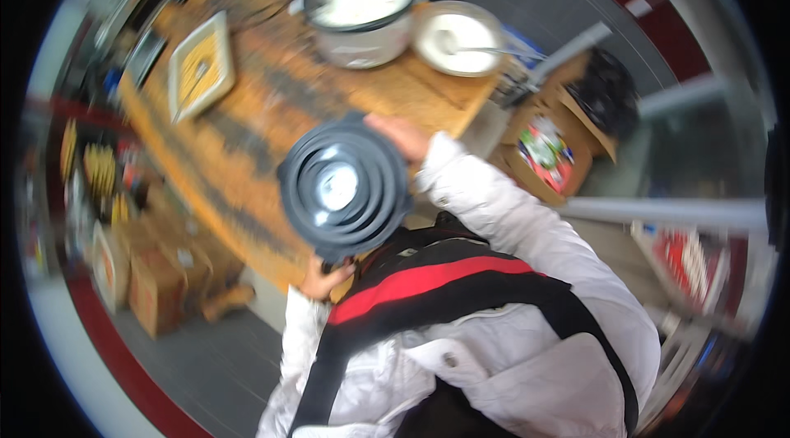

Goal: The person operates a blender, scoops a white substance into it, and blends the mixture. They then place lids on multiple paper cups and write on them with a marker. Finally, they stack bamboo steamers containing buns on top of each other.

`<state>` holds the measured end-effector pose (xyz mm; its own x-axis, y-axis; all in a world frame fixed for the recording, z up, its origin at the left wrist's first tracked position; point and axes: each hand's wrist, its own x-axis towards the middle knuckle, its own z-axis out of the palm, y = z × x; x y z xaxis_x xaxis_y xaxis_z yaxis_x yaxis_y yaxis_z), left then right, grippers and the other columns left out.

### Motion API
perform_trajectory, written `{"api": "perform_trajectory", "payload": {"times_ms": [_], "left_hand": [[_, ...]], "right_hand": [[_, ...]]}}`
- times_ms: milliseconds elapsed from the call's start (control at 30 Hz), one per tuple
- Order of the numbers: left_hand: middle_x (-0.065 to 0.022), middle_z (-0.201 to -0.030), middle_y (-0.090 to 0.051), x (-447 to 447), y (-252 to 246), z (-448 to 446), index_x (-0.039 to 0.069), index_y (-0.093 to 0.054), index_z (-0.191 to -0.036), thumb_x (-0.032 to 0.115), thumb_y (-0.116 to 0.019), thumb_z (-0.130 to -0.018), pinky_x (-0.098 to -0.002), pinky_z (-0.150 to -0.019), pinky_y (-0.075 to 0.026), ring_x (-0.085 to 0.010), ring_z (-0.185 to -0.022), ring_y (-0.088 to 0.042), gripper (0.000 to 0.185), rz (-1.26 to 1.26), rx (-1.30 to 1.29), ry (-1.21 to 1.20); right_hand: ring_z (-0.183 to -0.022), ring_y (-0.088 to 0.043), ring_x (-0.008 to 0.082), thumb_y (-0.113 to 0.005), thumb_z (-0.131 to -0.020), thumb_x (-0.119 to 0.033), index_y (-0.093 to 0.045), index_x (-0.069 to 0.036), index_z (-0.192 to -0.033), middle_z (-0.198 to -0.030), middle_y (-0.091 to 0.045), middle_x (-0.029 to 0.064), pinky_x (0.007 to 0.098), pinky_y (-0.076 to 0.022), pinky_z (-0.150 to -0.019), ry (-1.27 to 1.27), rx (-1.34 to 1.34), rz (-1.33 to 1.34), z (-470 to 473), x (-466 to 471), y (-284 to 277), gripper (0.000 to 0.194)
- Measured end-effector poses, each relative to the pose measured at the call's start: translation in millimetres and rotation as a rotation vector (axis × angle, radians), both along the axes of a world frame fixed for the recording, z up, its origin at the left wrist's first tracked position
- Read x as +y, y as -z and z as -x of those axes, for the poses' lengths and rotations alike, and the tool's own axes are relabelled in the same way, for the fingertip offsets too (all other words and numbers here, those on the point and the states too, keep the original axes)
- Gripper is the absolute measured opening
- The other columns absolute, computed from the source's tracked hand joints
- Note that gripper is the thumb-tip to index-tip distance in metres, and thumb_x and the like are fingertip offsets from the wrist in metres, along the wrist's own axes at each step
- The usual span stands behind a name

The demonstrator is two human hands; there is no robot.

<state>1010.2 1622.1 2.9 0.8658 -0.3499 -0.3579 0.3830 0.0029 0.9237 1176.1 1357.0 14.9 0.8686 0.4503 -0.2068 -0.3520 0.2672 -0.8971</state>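
A dark grey round vessel (345,188), with concentric rings and a bright reflection inside, is held in front of the black and red apron. My left hand (324,277) grips its near lower edge, the thumb and some fingers showing. At the upper right rim lies my right hand (401,134), its fingers partly hidden by the vessel. Whether it is one piece or several nested ones cannot be told. Beyond it, on the wooden table (271,111), stand a rice cooker (364,46) with white contents and a bowl of white food (457,40) holding a spoon.
A white tray (228,70) of yellow food with a spoon lies on the table's left. Cardboard boxes (157,290) stand on the floor at left. Right of the table are an open carton (571,166) with colourful packets, a black plastic bag (605,92) and metal rails (666,209).
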Motion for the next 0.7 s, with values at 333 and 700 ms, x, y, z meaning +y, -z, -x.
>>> {"api": "perform_trajectory", "payload": {"times_ms": [333, 700], "left_hand": [[-0.0087, -0.068, -0.059, -82.0, -46.9, -82.6, -0.002, -0.059, -0.073, 0.009, -0.052, -0.073, -0.0269, -0.059, -0.042, -0.0159, -0.063, -0.054, 0.014, 0.010, -0.101, 0.383], [-0.0055, -0.070, -0.057, -361.0, -38.4, -88.1, 0.000, -0.056, -0.082, 0.011, -0.051, -0.081, -0.0284, -0.065, -0.042, -0.0163, -0.068, -0.054, 0.012, 0.043, -0.094, 1.258]], "right_hand": [[-0.108, -0.055, 0.0173, -0.045, -0.095, -0.038, -0.055, 0.003, -0.120, -0.119, -0.058, 0.0114, 0.0285, -0.0408, -0.095, 0.619, -0.036, -0.370, 101.3, -129.6, -23.4, 0.049], [-0.099, -0.059, 0.0160, -0.046, -0.096, -0.036, -0.056, 0.003, -0.118, -0.111, -0.062, 0.0107, 0.0263, -0.0446, -0.089, 1.446, -0.107, -0.327, 300.1, -313.0, -37.1, 0.045]]}}
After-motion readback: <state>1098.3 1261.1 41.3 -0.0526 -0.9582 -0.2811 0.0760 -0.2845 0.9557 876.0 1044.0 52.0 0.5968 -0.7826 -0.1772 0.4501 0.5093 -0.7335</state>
